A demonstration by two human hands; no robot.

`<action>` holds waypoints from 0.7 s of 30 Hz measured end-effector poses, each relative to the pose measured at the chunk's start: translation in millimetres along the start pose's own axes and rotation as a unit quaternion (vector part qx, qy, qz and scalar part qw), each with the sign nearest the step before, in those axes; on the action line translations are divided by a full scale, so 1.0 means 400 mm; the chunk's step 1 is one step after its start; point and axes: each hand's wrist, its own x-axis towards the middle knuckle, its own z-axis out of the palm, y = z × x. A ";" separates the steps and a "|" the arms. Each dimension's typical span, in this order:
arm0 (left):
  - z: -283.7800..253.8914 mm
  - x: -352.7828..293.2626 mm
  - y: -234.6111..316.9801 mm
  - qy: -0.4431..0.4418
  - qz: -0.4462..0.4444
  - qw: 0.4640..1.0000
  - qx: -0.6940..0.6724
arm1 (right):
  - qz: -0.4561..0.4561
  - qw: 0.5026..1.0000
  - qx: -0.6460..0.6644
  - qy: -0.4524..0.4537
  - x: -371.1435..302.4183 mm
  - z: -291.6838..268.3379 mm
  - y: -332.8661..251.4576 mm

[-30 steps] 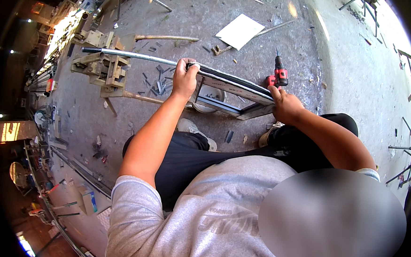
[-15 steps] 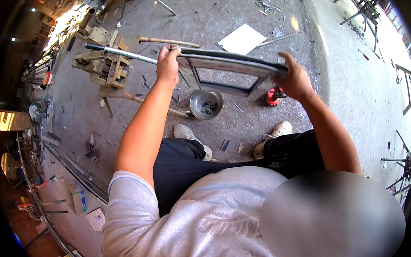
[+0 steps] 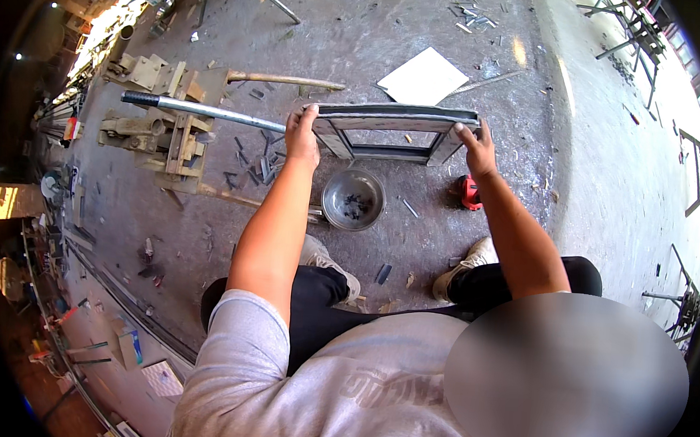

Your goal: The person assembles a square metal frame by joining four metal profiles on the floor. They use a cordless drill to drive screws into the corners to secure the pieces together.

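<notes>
Between my two hands I hold a small rectangular window frame (image 3: 388, 118), grey with a dark upper edge; the floor shows through its opening. My left hand (image 3: 302, 138) grips the frame's left end. Around its right end closes my right hand (image 3: 478, 149), thumb on the near face. Below the frame a round metal bowl (image 3: 353, 199) with small dark pieces in it stands on the floor. A red tool (image 3: 469, 192), its kind partly hidden by my right forearm, sits under that arm.
To the left lies a metal press-like machine (image 3: 163, 131) with a long steel lever (image 3: 212, 113) reaching toward my left hand. A white sheet (image 3: 424, 75) lies beyond the frame. Dark offcuts (image 3: 265, 165) litter the floor by the machine. Metal stands (image 3: 634, 35) are at far right.
The window frame has come nearer to me and lower in view, and now sits more level. My right hand has shifted left and inward with it.
</notes>
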 end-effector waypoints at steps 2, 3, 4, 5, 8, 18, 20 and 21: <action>0.006 -0.011 0.005 -0.002 -0.009 1.000 -0.004 | 0.023 0.993 0.111 0.039 -0.015 0.049 0.005; 0.017 -0.008 0.011 0.007 -0.008 1.000 0.009 | 0.028 0.992 0.102 0.061 0.001 0.051 0.007; 0.028 -0.006 0.015 0.015 -0.008 1.000 0.023 | 0.034 0.992 0.093 0.083 0.022 0.051 0.013; 0.035 -0.005 0.015 0.023 -0.008 0.999 0.037 | 0.040 0.990 0.084 0.105 0.040 0.052 0.014; 0.057 0.001 -0.002 0.043 -0.001 0.997 0.059 | 0.035 0.984 0.074 0.157 0.074 0.100 -0.028; 0.199 0.057 0.171 0.081 0.030 0.996 0.000 | -0.033 0.982 0.056 0.175 0.188 0.104 -0.302; 0.212 0.047 0.199 0.055 0.006 0.997 -0.046 | -0.035 0.983 0.059 0.168 0.197 0.123 -0.332; 0.192 0.050 0.159 0.049 -0.062 0.997 0.001 | -0.020 0.983 0.018 0.183 0.216 0.099 -0.251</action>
